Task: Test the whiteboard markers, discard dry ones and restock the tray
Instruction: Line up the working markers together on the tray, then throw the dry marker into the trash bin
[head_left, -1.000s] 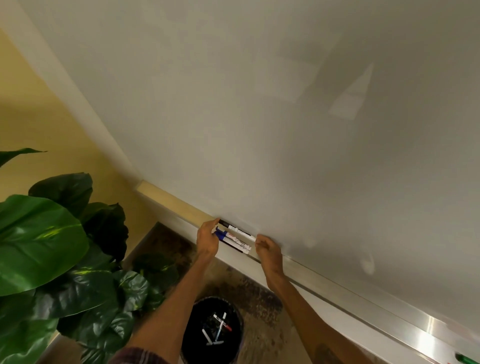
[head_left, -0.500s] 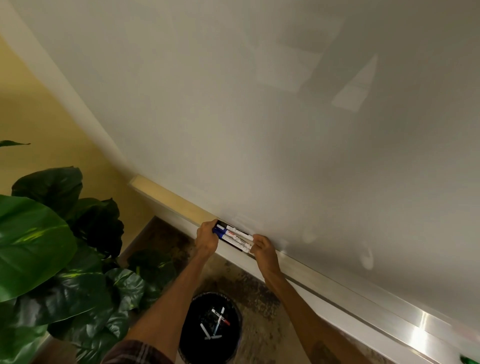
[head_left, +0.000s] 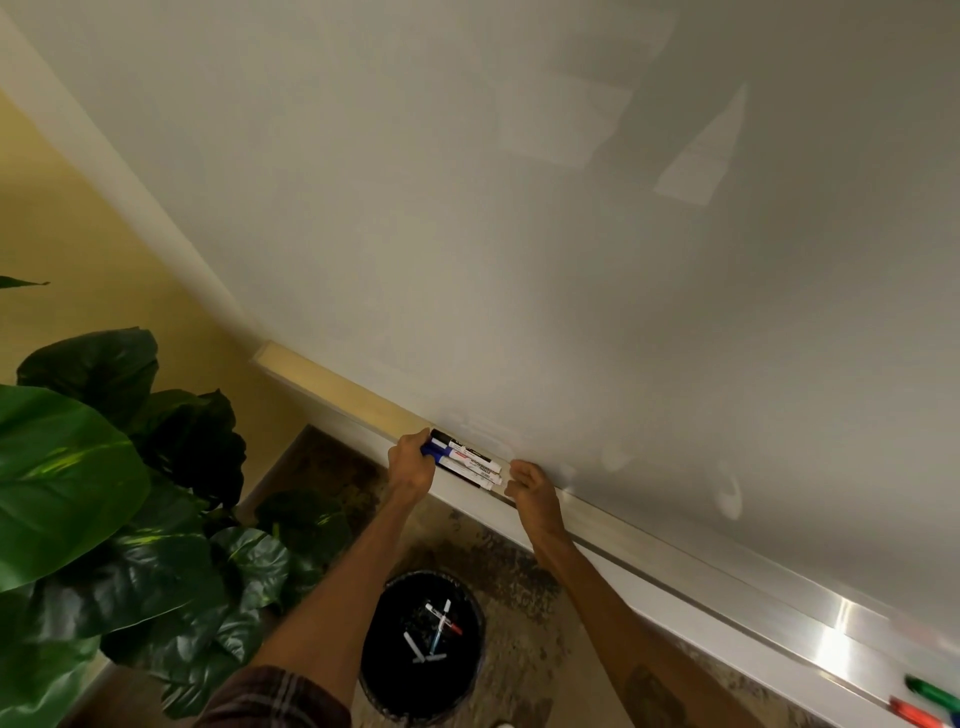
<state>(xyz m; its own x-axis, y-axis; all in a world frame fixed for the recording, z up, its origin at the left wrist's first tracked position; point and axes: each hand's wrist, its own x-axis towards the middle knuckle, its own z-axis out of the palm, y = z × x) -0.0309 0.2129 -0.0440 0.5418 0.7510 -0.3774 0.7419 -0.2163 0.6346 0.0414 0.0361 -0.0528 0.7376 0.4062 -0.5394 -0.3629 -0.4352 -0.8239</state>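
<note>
Three whiteboard markers (head_left: 467, 462), with black and blue caps, lie side by side on the whiteboard's metal tray (head_left: 670, 558). My left hand (head_left: 410, 465) sits at their capped left ends, its fingers curled round the blue and black caps. At the right ends of the markers my right hand (head_left: 530, 488) rests on the tray with loosely curled fingers and holds nothing. A green marker (head_left: 932, 691) and a red marker (head_left: 917, 714) lie on the tray at the far right. The whiteboard (head_left: 519, 234) is blank.
A black round bin (head_left: 384, 670) stands on the floor under my arms, with several discarded markers inside. A large-leafed green plant (head_left: 104, 493) fills the left side against a yellow wall (head_left: 78, 249). The floor is mottled brown.
The markers have been squeezed closer together between my hands. My right hand now sits slightly off their ends. Both hands stay at the same spot on the tray.
</note>
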